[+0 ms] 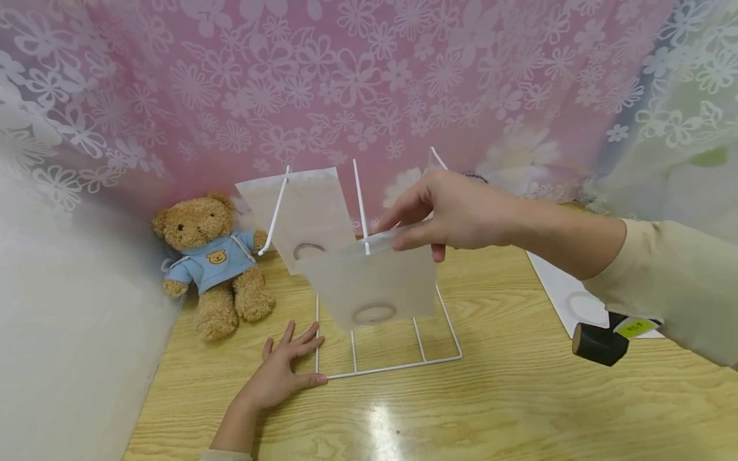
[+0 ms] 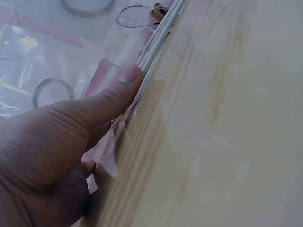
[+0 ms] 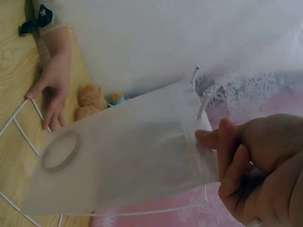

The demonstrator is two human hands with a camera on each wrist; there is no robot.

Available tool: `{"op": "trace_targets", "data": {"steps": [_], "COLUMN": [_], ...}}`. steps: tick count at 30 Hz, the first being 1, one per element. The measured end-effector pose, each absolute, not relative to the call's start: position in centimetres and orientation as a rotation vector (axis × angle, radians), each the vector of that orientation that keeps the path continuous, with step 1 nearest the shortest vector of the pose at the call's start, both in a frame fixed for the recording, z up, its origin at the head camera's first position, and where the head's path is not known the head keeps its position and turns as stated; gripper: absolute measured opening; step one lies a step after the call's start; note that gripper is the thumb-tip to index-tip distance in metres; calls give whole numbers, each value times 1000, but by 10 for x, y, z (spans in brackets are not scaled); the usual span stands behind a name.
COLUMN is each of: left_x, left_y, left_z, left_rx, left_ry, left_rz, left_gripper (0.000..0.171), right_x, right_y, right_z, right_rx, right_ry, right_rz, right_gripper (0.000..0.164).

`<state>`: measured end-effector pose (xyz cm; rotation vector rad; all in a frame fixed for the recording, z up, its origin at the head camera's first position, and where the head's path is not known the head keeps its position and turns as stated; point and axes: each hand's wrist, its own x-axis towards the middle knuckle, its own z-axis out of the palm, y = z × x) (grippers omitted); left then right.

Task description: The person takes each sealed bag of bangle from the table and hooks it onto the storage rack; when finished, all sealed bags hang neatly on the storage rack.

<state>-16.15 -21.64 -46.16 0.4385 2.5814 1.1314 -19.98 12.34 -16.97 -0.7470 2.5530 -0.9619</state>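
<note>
My right hand point(image 1: 461, 208) pinches the top edge of a frosted zip bag point(image 1: 375, 282) between thumb and fingers. A ring-shaped bangle point(image 3: 61, 151) shows through the bag's lower part. The bag hangs at the tip of the middle prong of a white wire rack point(image 1: 398, 369). Another bag point(image 1: 302, 208) with a ring inside hangs on the left prong. My left hand point(image 1: 282, 374) lies with fingers spread at the rack's front left corner, its thumb point(image 2: 120, 87) touching the base wire.
A teddy bear point(image 1: 219, 262) in a blue hoodie leans at the back left. On the right, another bag point(image 1: 559, 288) with a ring lies on the wooden table point(image 1: 519, 397), partly under my right forearm. A pink floral curtain point(image 1: 369, 83) hangs behind the rack.
</note>
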Motion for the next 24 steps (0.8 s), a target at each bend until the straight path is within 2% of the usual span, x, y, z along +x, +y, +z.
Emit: {"op": "trace_targets", "data": {"steps": [12, 24], "left_x": [-161, -163], "left_y": [-217, -220], "left_z": [-463, -465], "left_rx": [466, 465], "left_ry": [2592, 2603], "left_rz": [1151, 1141], "left_gripper": [78, 79], "right_x": [-248, -287], "right_y": [132, 130], "right_z": [-165, -169], "right_rx": [-904, -890], "right_ry": [2289, 2390], "right_rz": [-848, -915], "right_gripper": [26, 25]}}
